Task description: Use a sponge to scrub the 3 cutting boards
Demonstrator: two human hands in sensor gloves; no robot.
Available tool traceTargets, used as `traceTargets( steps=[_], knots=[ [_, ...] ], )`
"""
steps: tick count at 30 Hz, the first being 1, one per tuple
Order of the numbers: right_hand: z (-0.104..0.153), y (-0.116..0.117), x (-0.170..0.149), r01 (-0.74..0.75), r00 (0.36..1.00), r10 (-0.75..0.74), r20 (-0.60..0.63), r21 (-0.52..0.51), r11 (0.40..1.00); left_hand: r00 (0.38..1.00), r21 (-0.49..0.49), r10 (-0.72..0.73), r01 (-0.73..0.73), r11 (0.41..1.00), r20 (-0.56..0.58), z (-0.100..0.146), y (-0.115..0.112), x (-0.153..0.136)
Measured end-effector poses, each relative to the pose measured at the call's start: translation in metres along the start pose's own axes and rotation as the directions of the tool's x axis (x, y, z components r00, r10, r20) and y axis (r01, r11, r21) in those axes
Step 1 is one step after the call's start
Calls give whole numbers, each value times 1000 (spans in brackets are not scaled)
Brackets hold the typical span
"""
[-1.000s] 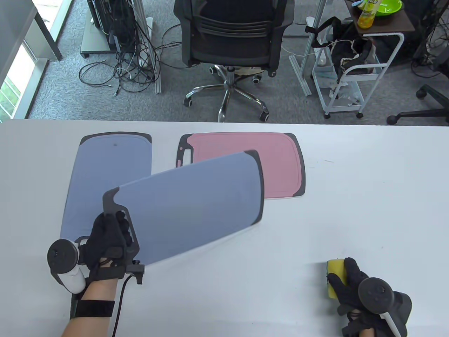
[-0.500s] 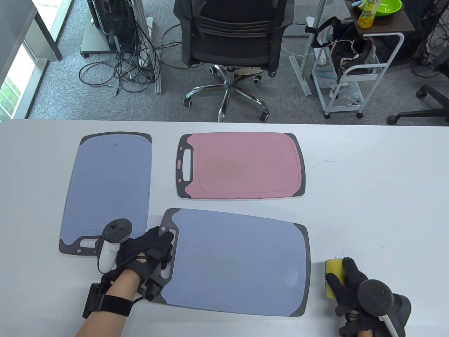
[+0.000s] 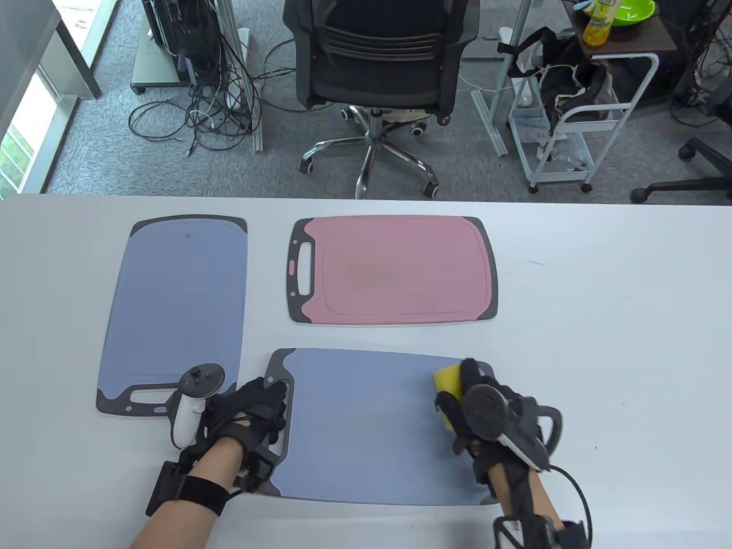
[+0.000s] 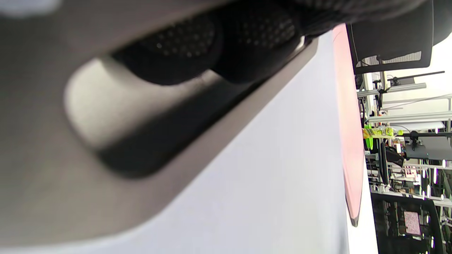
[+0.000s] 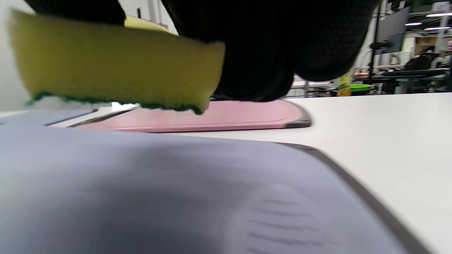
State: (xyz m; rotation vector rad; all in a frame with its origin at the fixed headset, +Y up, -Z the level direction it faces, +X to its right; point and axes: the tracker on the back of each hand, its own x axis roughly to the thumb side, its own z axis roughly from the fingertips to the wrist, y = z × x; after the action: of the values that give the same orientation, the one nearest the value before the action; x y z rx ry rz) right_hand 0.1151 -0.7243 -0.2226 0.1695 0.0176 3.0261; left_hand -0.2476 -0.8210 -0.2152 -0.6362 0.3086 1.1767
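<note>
Three cutting boards flat on tabletop [image 3: 600, 320]: one board [image 3: 177, 309] at frame left, second board [image 3: 394, 269] upper centre, third board [image 3: 366, 429] lower centre below it. Sponge [image 3: 449, 383] over third board's right part. Office chair [image 3: 377, 63] behind tabletop, cart [image 3: 572, 126] upper right.

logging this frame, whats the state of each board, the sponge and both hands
near blue board: flat on table, handle end held
left blue board: flat, untouched
pink board: flat, untouched
sponge: gripped, just above near blue board
left hand: gripping board handle
right hand: gripping sponge
</note>
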Motion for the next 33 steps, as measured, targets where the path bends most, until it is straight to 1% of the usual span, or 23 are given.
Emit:
traceTargets(
  steps=[4,7,10,11,12,14,15,16,17,18,19,20,22,23,24,25,26,27,29,30,31,32,33],
  knots=[
    [-38,16,82,-55,993,54,107,9,998,998,-1,60,-60,998,1,-1,-4,-3],
    [-59,33,148,-94,978,86,190,32,995,997,-5,74,-74,997,-1,-2,-4,-4],
    [-69,48,179,-158,969,142,204,67,985,997,-10,77,-77,997,3,-4,-2,-5],
    [-71,51,182,-184,966,168,195,68,981,998,-9,59,-59,998,4,-5,0,-4],
    [-73,51,178,-200,962,189,200,38,979,1000,-18,22,-22,1000,14,-8,3,-3],
    [-76,49,165,-176,970,167,175,39,984,1000,-35,18,-17,999,20,-9,4,-3],
    [-77,48,140,-188,977,177,117,92,978,999,-35,29,-29,999,16,-9,4,-3],
    [-77,47,121,-187,981,179,75,114,976,1000,-21,17,-17,1000,20,-8,3,-2],
    [-75,47,101,-173,985,171,33,115,978,1000,-6,13,-13,1000,21,-6,2,-2],
    [-69,46,66,-141,989,146,-37,109,984,1000,22,15,-16,1000,23,-4,-1,-3],
    [-64,45,38,-120,986,131,-100,108,987,1000,19,9,-9,1000,28,-4,-1,-2],
    [-59,43,19,-112,982,128,-142,111,987,1000,16,16,-16,1000,27,-4,-1,-3],
    [-44,38,-45,-130,941,169,-294,150,980,999,9,26,-26,1000,23,-4,-1,-3],
    [-39,37,-62,-137,924,185,-334,161,977,999,9,26,-26,1000,22,-4,-1,-3],
    [-30,36,-89,-135,892,197,-407,176,975,999,10,25,-26,1000,21,-5,-1,-3],
    [-27,36,-100,-118,882,183,-434,173,978,999,11,25,-25,1000,20,-5,-1,-3],
    [-24,36,-107,-101,871,173,-460,176,979,1000,12,23,-24,1000,19,-5,-1,-3],
    [-24,36,-108,-72,875,145,-462,173,982,1000,14,22,-22,1000,17,-6,-1,-3],
    [-27,37,-93,-61,900,117,-420,144,988,1000,19,17,-17,1000,14,-6,-1,-3],
    [-31,37,-75,-94,918,133,-373,120,988,1000,21,17,-17,1000,13,-6,-1,-3],
    [-36,39,-49,-100,962,125,-244,116,988,1000,30,13,-14,999,7,-5,-2,-3],
    [-39,40,-28,-80,979,99,-179,110,991,1000,31,12,-12,999,6,-6,-2,-3],
    [-40,42,7,-77,992,87,-97,97,992,1000,32,12,-13,999,5,-6,-2,-3]
  ],
)
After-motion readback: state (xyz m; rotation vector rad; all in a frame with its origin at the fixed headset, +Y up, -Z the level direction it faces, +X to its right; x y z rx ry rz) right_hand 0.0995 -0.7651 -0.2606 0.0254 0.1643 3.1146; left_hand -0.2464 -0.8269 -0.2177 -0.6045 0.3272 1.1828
